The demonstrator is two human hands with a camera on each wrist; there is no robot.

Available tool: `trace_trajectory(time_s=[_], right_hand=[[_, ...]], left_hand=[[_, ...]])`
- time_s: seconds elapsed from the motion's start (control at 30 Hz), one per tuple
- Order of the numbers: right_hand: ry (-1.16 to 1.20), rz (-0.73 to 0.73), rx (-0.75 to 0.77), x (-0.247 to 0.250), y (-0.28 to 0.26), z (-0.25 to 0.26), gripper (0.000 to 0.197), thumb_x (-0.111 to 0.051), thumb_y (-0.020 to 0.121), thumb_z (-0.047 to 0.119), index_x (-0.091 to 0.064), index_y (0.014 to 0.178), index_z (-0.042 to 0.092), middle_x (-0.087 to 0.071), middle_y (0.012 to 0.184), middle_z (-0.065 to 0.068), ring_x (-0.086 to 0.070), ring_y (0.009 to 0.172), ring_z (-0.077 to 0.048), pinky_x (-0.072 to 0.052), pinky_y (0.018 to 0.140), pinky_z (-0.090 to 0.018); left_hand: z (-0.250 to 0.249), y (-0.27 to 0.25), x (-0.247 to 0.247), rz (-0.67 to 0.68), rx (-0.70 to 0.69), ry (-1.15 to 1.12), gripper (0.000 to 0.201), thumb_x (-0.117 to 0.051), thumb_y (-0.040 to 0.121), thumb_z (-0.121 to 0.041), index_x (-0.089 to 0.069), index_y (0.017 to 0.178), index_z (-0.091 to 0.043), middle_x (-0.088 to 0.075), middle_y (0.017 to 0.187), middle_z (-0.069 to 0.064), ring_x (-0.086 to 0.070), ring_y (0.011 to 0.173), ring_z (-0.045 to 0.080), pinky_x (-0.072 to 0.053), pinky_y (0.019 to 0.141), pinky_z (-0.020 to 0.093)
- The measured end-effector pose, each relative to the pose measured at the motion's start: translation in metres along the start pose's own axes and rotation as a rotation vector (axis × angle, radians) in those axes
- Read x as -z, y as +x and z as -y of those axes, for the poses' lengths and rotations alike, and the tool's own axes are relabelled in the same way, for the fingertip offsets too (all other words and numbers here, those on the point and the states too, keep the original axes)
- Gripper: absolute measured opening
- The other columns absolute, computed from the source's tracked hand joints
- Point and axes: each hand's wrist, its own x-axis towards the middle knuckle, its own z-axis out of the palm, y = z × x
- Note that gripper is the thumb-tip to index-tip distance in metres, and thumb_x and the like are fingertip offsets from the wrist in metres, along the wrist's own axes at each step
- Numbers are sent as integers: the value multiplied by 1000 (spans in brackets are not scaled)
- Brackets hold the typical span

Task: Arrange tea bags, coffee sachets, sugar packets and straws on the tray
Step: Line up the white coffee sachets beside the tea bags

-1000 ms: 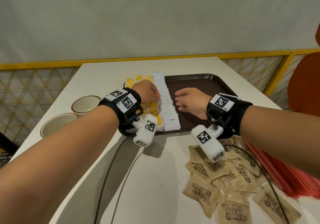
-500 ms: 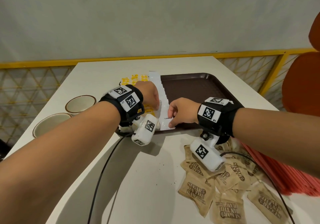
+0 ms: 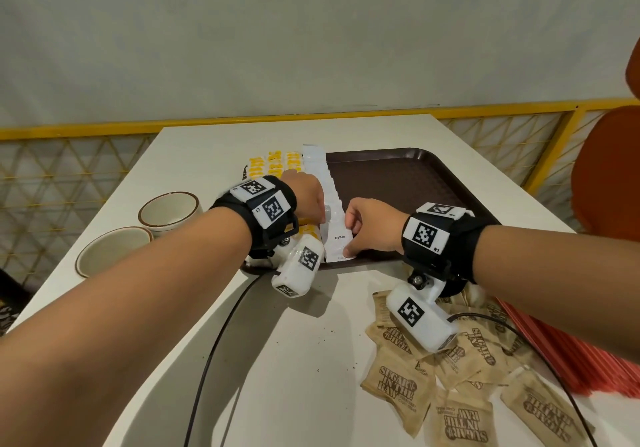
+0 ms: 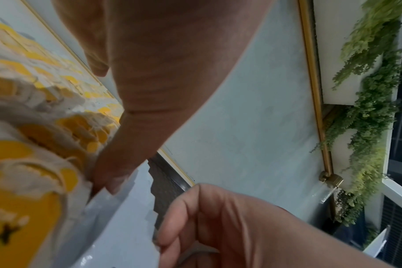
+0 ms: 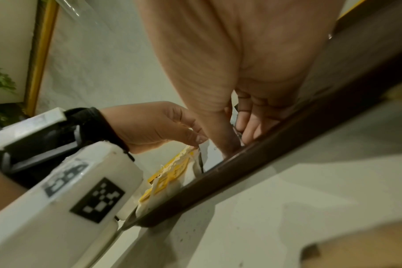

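A brown tray point(image 3: 398, 183) lies on the white table. A row of white coffee sachets point(image 3: 320, 173) runs down its left part, with yellow tea bags point(image 3: 273, 166) to their left. My right hand point(image 3: 360, 232) pinches the right edge of the nearest sachet point(image 3: 337, 242), labelled "Coffee", with the thumb on its near corner. My left hand point(image 3: 311, 204) touches that sachet's left edge with an outstretched finger point(image 4: 117, 163) beside the tea bags point(image 4: 34, 163). Brown sugar packets point(image 3: 398, 384) and red straws point(image 3: 606, 360) lie on the table at the near right.
Two cream bowls point(image 3: 169, 209) point(image 3: 110, 249) stand at the table's left edge. Black cables point(image 3: 214, 353) trail from the wrist cameras across the near table. A yellow mesh railing point(image 3: 69, 176) borders the far side, and an orange chair point(image 3: 609, 169) is at the right.
My right hand has come from the middle of the tray towards me and curled its fingers onto the nearest coffee sachet. The left hand has slid a little nearer along the row.
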Motion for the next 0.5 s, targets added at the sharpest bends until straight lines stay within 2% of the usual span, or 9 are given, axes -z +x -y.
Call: trace_trajectory(time_s=[0.13, 0.3, 0.5], right_hand=[[18, 7, 0, 2, -3, -2, 46, -85, 67, 16, -56, 102, 10, -56, 89, 0, -56, 83, -19, -51, 83, -38], [42, 7, 13, 6, -7, -1, 39, -84, 68, 15, -62, 100, 9, -61, 93, -3, -62, 94, -25, -53, 87, -38], [231, -43, -14, 10, -7, -2, 36, -79, 73, 7, -61, 104, 9, -62, 101, -9, -62, 93, -24, -55, 87, -39]], left_hand=[[1, 0, -1, 0, 27, -7, 23, -67, 85, -36, -74, 99, -19, -70, 101, -4, -60, 101, 16, -45, 86, 25], [2, -1, 0, -1, 50, -22, 23, -67, 85, -35, -74, 99, -19, -70, 99, -5, -62, 98, 16, -52, 89, 30], [6, -4, 3, -13, 67, -105, 24, -69, 83, -32, -73, 99, -14, -69, 103, -1, -61, 100, 19, -51, 88, 31]])
